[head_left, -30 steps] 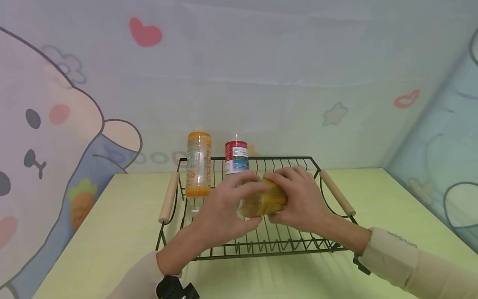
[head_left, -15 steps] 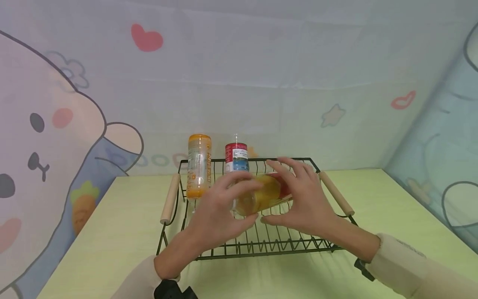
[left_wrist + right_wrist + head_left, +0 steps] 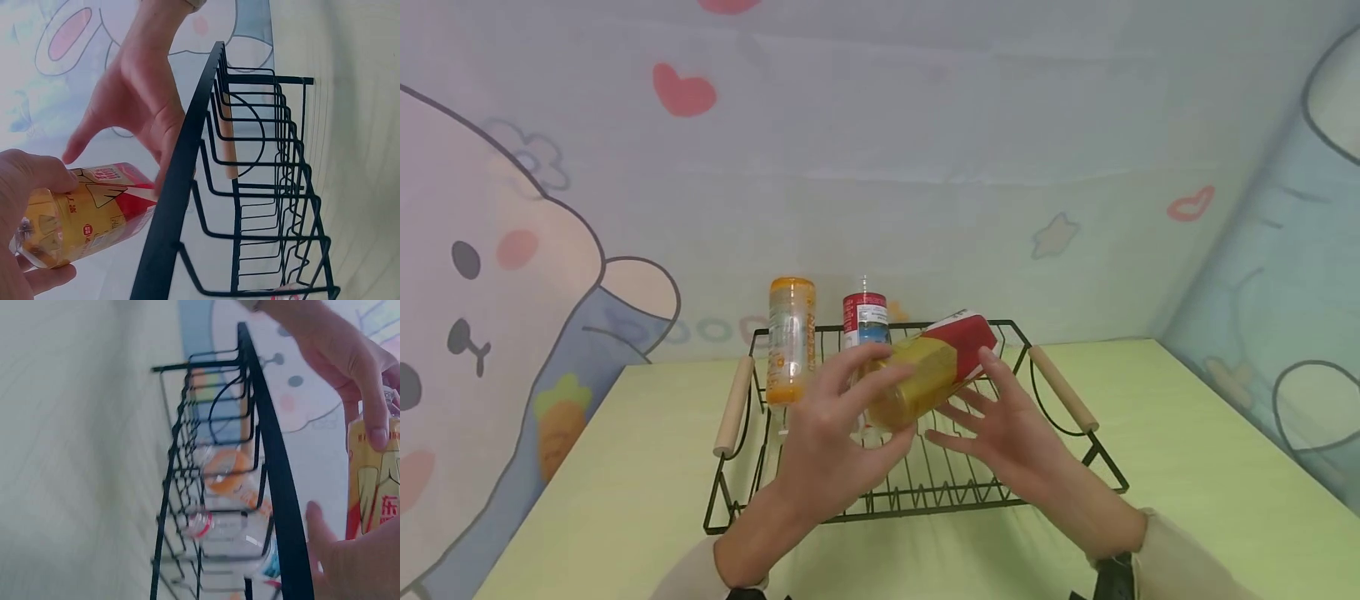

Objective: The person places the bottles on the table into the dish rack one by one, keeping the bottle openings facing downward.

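A clear plastic bottle with a yellow and red label (image 3: 936, 362) is held tilted above the wire rack (image 3: 940, 510), its red base end raised to the right. My left hand (image 3: 838, 442) grips it round the neck and shoulder end, thumb on the near side. My right hand (image 3: 1015, 437) is spread beside the red end, palm toward the bottle; its thumb overlaps that end in the head view. The left wrist view shows the label (image 3: 106, 209) between both hands. In the right wrist view the left fingers cover part of the neck.
Inside the rack, a bottle with an orange label (image 3: 792, 342) and one with a red and blue label (image 3: 865, 317) stand neck down at the back left. Wooden handles (image 3: 733, 408) flank the rack on a pale green table (image 3: 625, 475). A cartoon-printed cloth (image 3: 880, 183) hangs behind.
My right hand has let go of the bottle's red end and opened, shifting slightly down. That end has swung upward while my left hand keeps its grip. The head view has tilted a little.
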A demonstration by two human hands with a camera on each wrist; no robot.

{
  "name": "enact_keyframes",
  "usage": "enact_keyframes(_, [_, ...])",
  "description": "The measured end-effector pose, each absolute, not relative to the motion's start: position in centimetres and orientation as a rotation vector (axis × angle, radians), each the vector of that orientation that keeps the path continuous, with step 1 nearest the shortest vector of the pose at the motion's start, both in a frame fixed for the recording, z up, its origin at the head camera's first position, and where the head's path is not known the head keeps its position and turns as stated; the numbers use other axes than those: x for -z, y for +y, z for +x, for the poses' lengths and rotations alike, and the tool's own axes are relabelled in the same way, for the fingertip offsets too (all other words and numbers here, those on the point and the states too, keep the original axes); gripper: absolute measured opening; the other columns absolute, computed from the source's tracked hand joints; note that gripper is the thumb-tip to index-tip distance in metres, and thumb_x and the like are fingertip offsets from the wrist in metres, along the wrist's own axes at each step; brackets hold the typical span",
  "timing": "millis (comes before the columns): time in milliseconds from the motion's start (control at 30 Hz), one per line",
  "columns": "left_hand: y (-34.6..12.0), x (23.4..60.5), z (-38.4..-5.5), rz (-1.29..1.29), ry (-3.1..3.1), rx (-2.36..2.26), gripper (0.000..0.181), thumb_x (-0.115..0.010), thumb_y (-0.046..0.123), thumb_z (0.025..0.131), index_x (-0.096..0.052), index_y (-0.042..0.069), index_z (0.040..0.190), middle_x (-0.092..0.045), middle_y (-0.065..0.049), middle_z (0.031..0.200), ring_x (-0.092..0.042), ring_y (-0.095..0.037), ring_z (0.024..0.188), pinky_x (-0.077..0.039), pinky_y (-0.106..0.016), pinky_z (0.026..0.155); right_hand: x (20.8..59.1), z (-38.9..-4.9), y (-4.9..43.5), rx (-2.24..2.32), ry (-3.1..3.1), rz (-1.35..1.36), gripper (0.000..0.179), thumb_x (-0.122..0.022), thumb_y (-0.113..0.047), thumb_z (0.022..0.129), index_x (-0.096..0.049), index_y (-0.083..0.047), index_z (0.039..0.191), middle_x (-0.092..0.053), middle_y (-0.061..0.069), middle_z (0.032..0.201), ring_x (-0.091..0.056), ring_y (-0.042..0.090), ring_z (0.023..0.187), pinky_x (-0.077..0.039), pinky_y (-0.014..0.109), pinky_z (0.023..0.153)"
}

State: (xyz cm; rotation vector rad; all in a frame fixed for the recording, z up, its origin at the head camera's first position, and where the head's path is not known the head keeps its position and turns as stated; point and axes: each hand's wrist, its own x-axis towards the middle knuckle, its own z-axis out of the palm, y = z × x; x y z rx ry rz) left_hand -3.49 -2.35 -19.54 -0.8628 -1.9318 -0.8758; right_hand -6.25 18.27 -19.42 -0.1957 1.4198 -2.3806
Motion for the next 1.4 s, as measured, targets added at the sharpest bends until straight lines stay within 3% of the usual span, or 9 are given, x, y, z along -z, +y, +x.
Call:
enact_keyframes(300, [-2.1,19.9,-3.1,-0.861,-1.860,0.880,0.050,-0.082,0.005,0.067,-0.067,0.011,0.114,-0.055,-0.012,0.125,-0.053,-0.028,0.111,-0.056,-0.037,0.080,19.9,-6.8,16.2,2.548,0.994,-0.271,0.060,-0.046,-0.055,0.094,-0.023,-0.031,0.144,-0.032,0.004,0.144,-0.031,0.027,0.133,-0.038,0.051,0.105])
enact_keyframes(533, [-2.3,20.1,-3.1,-0.833,-1.858,0.861,0.049,-0.083,0.006,0.066,-0.068,0.012,0.113,-0.055,-0.012,0.125,-0.054,-0.027,0.110,-0.056,-0.036,0.076,19.6,-7.2,15.2,2.588,1.014,-0.232,0.049,-0.048,-0.037,0.099,-0.026,-0.027,0.142,-0.035,0.001,0.142,-0.031,0.022,0.133,-0.042,0.040,0.103])
enact_keyframes(700, [-2.3,20.2,-3.2,-0.837,-1.861,0.862,0.050,-0.083,0.006,0.066,-0.067,0.011,0.114,-0.055,-0.012,0.125,-0.053,-0.027,0.112,-0.056,-0.037,0.079,19.8,-7.2,15.1,2.602,1.031,-0.210,0.048,-0.047,-0.033,0.100,-0.026,-0.025,0.142,-0.035,0.002,0.142,-0.031,0.023,0.133,-0.042,0.039,0.103])
enact_keyframes(1000, [-3.9,20.0,-2.6,-0.809,-1.938,0.883,0.092,-0.093,0.026,0.056,-0.049,0.012,0.136,-0.049,-0.011,0.135,-0.051,-0.026,0.121,-0.054,-0.039,0.086,18.9,-7.9,16.2,2.543,1.226,-0.242,0.048,-0.048,-0.032,0.098,-0.026,-0.024,0.139,-0.037,0.003,0.136,-0.036,0.023,0.126,-0.046,0.037,0.098])
enact_keyframes(1200, [-6.3,20.1,-2.0,-0.758,-2.166,0.806,0.114,-0.094,0.043,0.049,-0.037,0.022,0.147,-0.041,-0.004,0.144,-0.039,-0.023,0.131,-0.048,-0.047,0.094,16.7,-8.8,17.8,2.476,1.583,-0.256,0.051,-0.054,-0.027,0.096,-0.026,-0.029,0.139,-0.038,0.003,0.135,-0.041,0.026,0.123,-0.049,0.040,0.093])
enact_keyframes(1400, [-8.7,20.9,-1.5,-0.674,-2.388,0.774,0.118,-0.092,0.049,0.049,-0.031,0.033,0.149,-0.034,0.002,0.147,-0.032,-0.021,0.135,-0.047,-0.049,0.093,14.9,-9.7,19.0,2.348,1.967,-0.235,0.059,-0.062,-0.029,0.093,-0.026,-0.029,0.140,-0.040,0.003,0.135,-0.047,0.028,0.118,-0.052,0.041,0.088])
